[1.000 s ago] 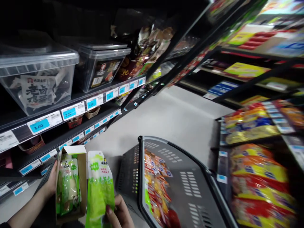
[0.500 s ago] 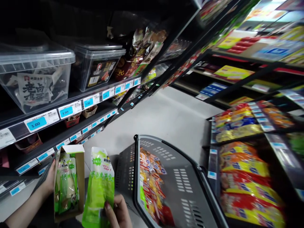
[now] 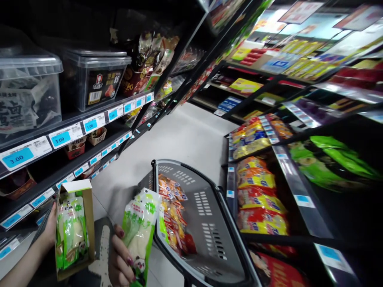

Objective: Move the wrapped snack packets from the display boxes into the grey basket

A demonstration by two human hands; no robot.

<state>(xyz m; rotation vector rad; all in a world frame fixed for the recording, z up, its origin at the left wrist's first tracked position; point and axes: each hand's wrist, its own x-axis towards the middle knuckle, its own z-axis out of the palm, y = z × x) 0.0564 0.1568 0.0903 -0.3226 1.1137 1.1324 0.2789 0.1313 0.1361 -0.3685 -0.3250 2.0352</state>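
Note:
My left hand (image 3: 50,233) grips an open cardboard box (image 3: 89,227) from its left side, its fingers mostly hidden behind it. Inside the box stand green-and-clear snack packets (image 3: 72,233) with a panda print. My right hand (image 3: 121,259) is closed on one such packet (image 3: 140,235), held upright near the shopping basket's left edge. The grey shopping basket (image 3: 206,255) stands just right of that packet. Orange and red snack packs (image 3: 173,215) lie in it, with a bit of green packaging at their left.
At left, a dark shelf with price tags (image 3: 66,137) carries clear plastic tubs (image 3: 98,75) and bagged snacks (image 3: 149,59). To the right, another shelf holds red and yellow bags (image 3: 260,199) and green bags (image 3: 329,163). Pale floor (image 3: 167,135) runs between them.
The packet in my right hand has turned from its plain green face to the clear panda side and moved right, closer to the basket. The view has swung right.

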